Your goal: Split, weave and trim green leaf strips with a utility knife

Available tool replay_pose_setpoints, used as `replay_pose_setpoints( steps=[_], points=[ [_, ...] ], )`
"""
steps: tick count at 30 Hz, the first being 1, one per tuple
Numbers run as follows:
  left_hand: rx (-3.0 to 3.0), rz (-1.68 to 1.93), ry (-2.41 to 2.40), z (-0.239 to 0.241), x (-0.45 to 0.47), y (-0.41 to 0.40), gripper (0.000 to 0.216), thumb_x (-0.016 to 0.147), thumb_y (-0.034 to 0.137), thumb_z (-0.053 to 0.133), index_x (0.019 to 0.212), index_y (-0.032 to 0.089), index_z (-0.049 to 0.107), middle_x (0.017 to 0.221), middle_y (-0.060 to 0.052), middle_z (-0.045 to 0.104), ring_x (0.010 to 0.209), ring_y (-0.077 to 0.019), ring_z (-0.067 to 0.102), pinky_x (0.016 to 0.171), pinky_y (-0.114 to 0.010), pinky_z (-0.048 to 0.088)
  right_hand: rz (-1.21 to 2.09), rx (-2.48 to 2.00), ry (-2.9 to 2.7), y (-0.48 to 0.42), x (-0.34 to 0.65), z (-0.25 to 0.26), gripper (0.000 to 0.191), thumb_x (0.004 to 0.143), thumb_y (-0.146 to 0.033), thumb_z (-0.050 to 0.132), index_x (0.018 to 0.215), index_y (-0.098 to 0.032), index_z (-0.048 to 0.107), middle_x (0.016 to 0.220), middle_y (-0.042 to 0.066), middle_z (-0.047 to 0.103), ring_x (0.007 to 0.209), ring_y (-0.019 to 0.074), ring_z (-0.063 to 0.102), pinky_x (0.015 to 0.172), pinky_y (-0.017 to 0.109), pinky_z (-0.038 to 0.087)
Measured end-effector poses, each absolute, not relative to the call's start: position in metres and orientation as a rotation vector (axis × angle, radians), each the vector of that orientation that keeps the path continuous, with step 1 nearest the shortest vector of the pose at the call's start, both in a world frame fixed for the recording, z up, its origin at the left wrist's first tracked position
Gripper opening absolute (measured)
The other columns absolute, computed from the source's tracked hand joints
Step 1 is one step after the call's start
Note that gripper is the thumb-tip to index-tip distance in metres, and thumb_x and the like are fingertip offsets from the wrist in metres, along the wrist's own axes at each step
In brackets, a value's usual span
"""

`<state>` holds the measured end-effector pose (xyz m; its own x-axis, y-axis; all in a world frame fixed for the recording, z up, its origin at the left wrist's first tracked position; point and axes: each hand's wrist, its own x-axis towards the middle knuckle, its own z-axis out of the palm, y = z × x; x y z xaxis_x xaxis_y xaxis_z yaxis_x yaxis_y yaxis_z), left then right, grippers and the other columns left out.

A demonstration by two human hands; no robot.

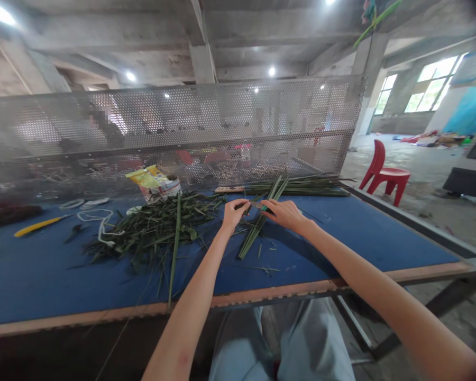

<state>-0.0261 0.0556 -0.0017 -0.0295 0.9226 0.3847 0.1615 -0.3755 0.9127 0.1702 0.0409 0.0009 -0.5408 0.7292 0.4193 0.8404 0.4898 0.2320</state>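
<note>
Leaf pile (154,230) left of stalk bundle (297,186), on table (43,275)

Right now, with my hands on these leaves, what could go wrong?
Your left hand and right hand hold the green leaf blades close around a small dark item that could be a blade, too small to tell, so a slip might nick fingers. The long leaf reaching the table's front edge might snag your left forearm and drag the pile.

We face a perforated metal screen (174,119). A red plastic chair (384,174) stands on the concrete floor (404,156) to our right, with bright windows (432,84) beyond.
</note>
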Motion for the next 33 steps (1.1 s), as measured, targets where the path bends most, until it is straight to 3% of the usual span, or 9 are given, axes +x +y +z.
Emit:
replay_pose_setpoints(
  steps=[33],
  points=[
    [1.555, 1.385, 1.167, -0.0025, -0.0239, 0.0552, 0.018, 0.072, 0.027, 0.067, 0.081, 0.012, 0.071, 0.067, -0.005, 0.068, 0.05, -0.012, 0.056, 0.052, -0.025, 0.047, -0.566, -1.33, -2.526, 0.0438, 0.1729, 0.0028, 0.045, 0.096, -0.049, 0.027, 0.128, -0.023, 0.044, 0.118, 0.011, 0.061, 0.084, 0.0228, 0.065, 0.058, 0.026, 0.036]
  ],
)
